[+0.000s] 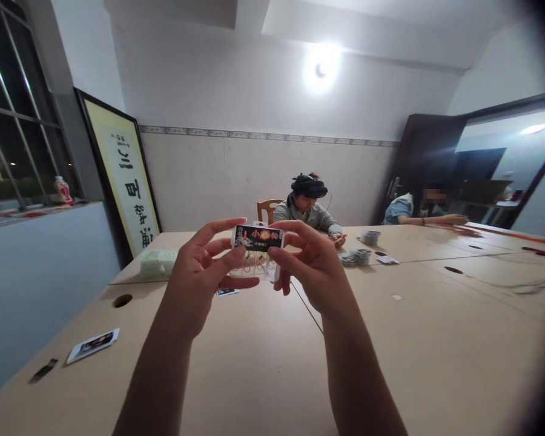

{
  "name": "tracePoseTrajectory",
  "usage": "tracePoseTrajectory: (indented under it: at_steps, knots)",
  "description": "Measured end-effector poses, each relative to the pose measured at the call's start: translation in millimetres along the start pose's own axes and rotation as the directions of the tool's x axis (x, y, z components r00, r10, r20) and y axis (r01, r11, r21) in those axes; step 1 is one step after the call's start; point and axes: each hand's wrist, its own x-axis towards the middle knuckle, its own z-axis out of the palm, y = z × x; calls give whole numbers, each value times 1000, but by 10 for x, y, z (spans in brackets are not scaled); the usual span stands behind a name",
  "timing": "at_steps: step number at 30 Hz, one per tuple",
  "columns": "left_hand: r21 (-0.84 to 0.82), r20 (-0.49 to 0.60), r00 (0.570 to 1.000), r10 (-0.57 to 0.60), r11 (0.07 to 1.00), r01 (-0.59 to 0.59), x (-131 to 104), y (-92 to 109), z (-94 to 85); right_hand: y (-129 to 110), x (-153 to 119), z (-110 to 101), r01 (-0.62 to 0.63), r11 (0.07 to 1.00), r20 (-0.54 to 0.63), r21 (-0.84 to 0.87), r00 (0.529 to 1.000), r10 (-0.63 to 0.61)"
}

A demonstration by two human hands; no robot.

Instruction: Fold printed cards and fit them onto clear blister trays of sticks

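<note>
In the head view, the gripping fingers covered both ends of a small clear case [257, 249], and I couldn't make out its smallest print. Taking that case as the dial's centre, a little card [227, 292] at between seven and eight o'clock was partly hidden by the left hand [202, 278]. Both forearms were cut off towards six, and at three the view's far edge sank into darkness. Towards two o'clock, the tabletop [272, 375] hid the lower body of another person [306, 212].

The case was held up over the tabletop, near mid-view, pinched by thumbs and fingers: the left hand at nine o'clock, the right hand [315, 263] at three. Across its upper part ran a black label [260, 236] with pale characters and an orange-red burst; beneath, transparent plastic showed thin curved pieces [249, 266], too blurred to count
</note>
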Motion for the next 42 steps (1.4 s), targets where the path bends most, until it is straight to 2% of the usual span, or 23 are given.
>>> tracePoseTrajectory:
  at_steps: [3, 6, 9, 12, 14, 16, 18, 20, 26, 30, 33, 39, 42]
  knots:
    - [-31, 71, 997, -25, 999, 27, -9, 23, -31, -10, 0, -25, -4, 1000, 12, 26, 1000, 4]
    - [-15, 91, 996, -22, 1000, 24, -7, 26, -60, 2, 5, -45, -2, 999, 20, 51, 1000, 1]
    - [115, 47, 999, 18, 993, -23, 3, 12, -100, 16, 11, -57, 0, 998, 17, 70, 1000, -1]
    - [324, -7, 985, 171, 932, -160, 11, 0, -133, 15, 10, -65, 4, 997, -1, 71, 1000, -4]
    - [462, -8, 936, 351, 832, -308, 19, -5, -149, 7, 7, -72, 8, 997, -31, 74, 1000, -5]
    - [586, 37, 842, 538, 671, -454, 33, -12, -166, -3, 5, -83, -3, 996, -57, 84, 998, 8]
    - [670, 121, 742, 659, 497, -551, 50, -21, -188, -12, 7, -96, -24, 995, -54, 102, 998, 30]
    - [707, 208, 670, 712, 364, -606, 66, -30, -212, -17, 11, -108, -51, 992, -31, 117, 998, 55]
    - [739, 373, 535, 758, 106, -666, 107, -41, -253, -26, 20, -122, -106, 984, 10, 145, 994, 105]
    - [734, 431, 486, 760, 18, -679, 136, -51, -262, -27, 20, -118, -112, 984, 22, 141, 994, 109]
    - [719, 449, 465, 763, 0, -695, 146, -74, -272, -21, 24, -121, -107, 986, 21, 130, 994, 106]
    - [722, 485, 478, 732, -28, -691, 158, -159, -269, -2, 38, -148, -129, 985, -9, 117, 991, 131]
    - [723, 510, 443, 737, -88, -686, 190, -228, -253, -8, 42, -156, -152, 981, -20, 118, 988, 155]
